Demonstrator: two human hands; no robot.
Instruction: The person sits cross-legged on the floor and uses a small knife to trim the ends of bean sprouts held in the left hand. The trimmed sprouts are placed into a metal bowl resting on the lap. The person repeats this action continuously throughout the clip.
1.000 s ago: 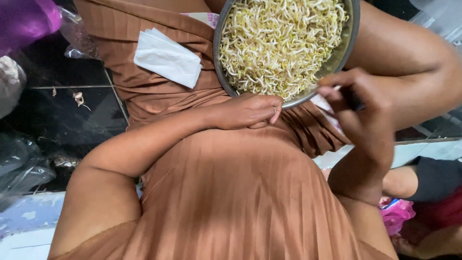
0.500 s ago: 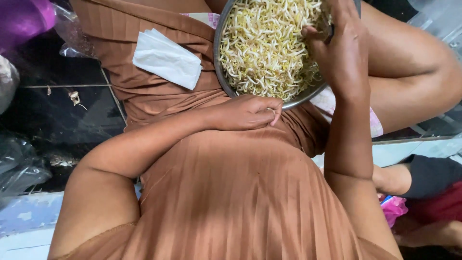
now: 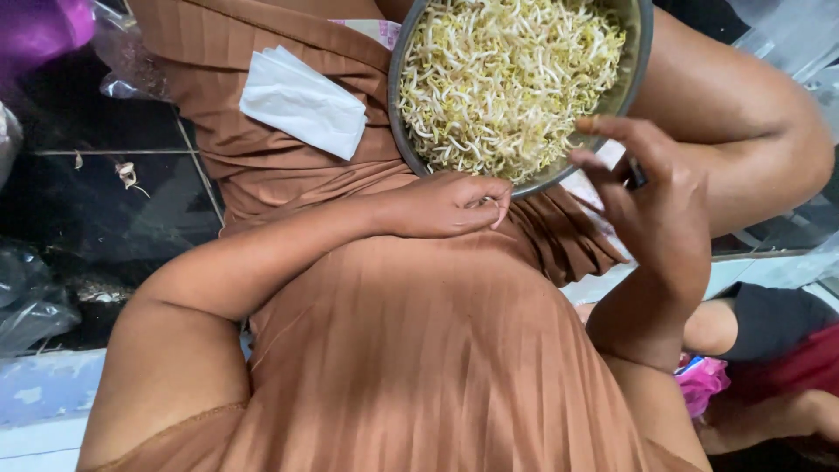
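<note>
Right hand (image 3: pixel 651 197) has withdrawn from the sprouts (image 3: pixel 511 79) in the bowl (image 3: pixel 636 65), fingers loosely apart; left hand (image 3: pixel 450 205) stays pinched on one sprout.

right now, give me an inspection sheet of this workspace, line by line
surface: lap covered by a brown pleated dress; dark tiled floor beside it
job's things: round metal bowl heaped with pale bean sprouts, resting on the lap
clutter: folded white tissue on the dress; scraps on the floor; clear plastic bags at the left edge; a pink item low on the right
grippers: left hand loosely curled at the bowl's near rim, a sprout between its fingers; right hand raised beside the bowl with fingers open, a small dark thing behind them, unclear what
cables: nothing seen
surroundings: another person's limb in dark clothing at lower right
</note>
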